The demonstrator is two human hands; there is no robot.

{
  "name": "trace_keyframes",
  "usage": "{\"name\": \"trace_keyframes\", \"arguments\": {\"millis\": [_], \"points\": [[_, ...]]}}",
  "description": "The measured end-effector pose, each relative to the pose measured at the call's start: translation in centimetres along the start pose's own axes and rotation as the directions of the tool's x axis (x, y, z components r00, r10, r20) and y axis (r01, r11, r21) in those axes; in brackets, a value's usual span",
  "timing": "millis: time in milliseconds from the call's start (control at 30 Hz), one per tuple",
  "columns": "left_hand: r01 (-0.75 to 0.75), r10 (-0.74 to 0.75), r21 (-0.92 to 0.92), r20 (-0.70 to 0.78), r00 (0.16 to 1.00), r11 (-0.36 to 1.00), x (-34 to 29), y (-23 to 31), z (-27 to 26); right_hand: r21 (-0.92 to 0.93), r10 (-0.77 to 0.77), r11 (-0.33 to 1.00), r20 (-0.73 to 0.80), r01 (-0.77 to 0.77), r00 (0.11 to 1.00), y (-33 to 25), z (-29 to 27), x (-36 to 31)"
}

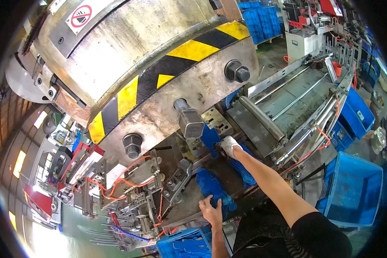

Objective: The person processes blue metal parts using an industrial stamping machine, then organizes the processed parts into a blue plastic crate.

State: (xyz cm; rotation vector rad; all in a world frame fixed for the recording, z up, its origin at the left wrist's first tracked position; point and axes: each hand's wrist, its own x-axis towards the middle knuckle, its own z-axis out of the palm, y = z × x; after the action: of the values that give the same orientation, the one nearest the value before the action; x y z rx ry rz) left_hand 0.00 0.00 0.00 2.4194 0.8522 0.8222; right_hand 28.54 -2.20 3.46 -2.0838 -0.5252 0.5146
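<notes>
My left hand (211,210) is bare. Its fingers and thumb are spread at the near end of a flat blue piece (212,185) with an irregular outline, lying on the dark work table. My right hand (228,147), in a pale, soiled glove, reaches forward under the large press (189,81). Its fingers look closed at the edge of another flat blue piece (209,138), which extends toward the metal die blocks (216,122); the fingertips are partly hidden. More blue material (244,171) lies beneath my right wrist.
Large bolts (190,122) jut from the press's striped front. To the right stands a roller feed (262,122); to the left is a metal mechanism with orange hoses (131,182). A blue crate (352,189) stands at right, and a bin of blue pieces (182,246) below the table.
</notes>
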Motion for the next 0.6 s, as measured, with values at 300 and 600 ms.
{"name": "trace_keyframes", "arguments": {"millis": [300,600], "points": [[0.031,-0.032,-0.026,-0.017,0.999,0.999,0.6,-0.4,-0.8,-0.763,-0.169,0.487,0.395,0.425,0.903,-2.2,-0.1,1.2],[-0.089,0.087,-0.106,-0.021,0.996,0.990,0.8,2.4,-0.8,-0.465,-0.108,0.861,0.229,0.206,0.967,7.4,0.5,7.7]]}}
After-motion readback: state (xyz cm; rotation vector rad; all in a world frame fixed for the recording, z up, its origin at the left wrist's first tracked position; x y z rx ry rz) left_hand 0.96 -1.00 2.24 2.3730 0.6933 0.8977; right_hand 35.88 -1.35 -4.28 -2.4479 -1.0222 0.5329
